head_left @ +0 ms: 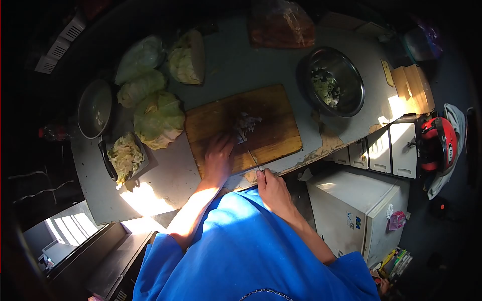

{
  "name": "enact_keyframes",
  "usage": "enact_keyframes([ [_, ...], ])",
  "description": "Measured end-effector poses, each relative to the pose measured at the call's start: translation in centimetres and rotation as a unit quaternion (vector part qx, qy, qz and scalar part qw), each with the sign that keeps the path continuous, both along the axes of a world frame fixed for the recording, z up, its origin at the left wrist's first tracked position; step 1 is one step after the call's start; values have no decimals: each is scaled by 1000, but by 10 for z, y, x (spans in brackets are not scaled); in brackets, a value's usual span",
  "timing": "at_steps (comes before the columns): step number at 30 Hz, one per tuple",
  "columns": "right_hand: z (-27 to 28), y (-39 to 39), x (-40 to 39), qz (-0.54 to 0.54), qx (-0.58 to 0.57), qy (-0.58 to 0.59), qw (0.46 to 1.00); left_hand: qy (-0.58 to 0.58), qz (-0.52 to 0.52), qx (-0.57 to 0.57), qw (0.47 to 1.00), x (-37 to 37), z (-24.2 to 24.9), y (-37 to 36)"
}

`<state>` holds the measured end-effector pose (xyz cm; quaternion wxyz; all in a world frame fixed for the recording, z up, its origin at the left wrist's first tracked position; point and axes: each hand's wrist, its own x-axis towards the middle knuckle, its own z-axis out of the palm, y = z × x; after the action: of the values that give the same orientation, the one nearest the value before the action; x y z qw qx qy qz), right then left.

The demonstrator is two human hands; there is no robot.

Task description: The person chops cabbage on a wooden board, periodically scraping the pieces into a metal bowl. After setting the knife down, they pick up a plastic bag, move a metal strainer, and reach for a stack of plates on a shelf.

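Observation:
A wooden cutting board (pixel 276 118) lies on the table, with small chopped white pieces (pixel 248 120) near its middle. My right hand (pixel 272 185) is closed around the handle of a knife (pixel 254 158) at the board's near edge; the blade points up and left toward the pieces. On the left part of the board rests my left hand (pixel 220 153), its fingers by the blade tip and in shadow, so what they hold is hidden. To the right, a metal bowl (pixel 355 100) contains chopped pale green and white bits.
Left of the board are cabbages (pixel 158 119), a half cabbage (pixel 187 57), loose leaves (pixel 125 158) and a pan (pixel 95 109). A plastic-wrapped package (pixel 281 30) sits at the back. A white cabinet (pixel 346 200) and red helmet (pixel 436 143) are at the right.

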<state>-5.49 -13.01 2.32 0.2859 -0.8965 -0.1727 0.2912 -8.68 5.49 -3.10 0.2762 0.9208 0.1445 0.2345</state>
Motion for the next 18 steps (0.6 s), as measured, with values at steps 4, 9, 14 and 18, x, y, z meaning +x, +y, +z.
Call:
enact_keyframes([
  [4,-4,7,6,16,-28,8,999,6,-23,15,1000,-6,-5,4],
  [9,-5,12,20,-6,66,46,997,6,-33,0,999,-13,-3,-1],
  [14,0,-1,15,-22,106,60,992,-5,-2,1,1000,-13,-10,2],
  [18,13,-8,10,-39,122,40,991,17,21,-57,998,-2,9,4],
])
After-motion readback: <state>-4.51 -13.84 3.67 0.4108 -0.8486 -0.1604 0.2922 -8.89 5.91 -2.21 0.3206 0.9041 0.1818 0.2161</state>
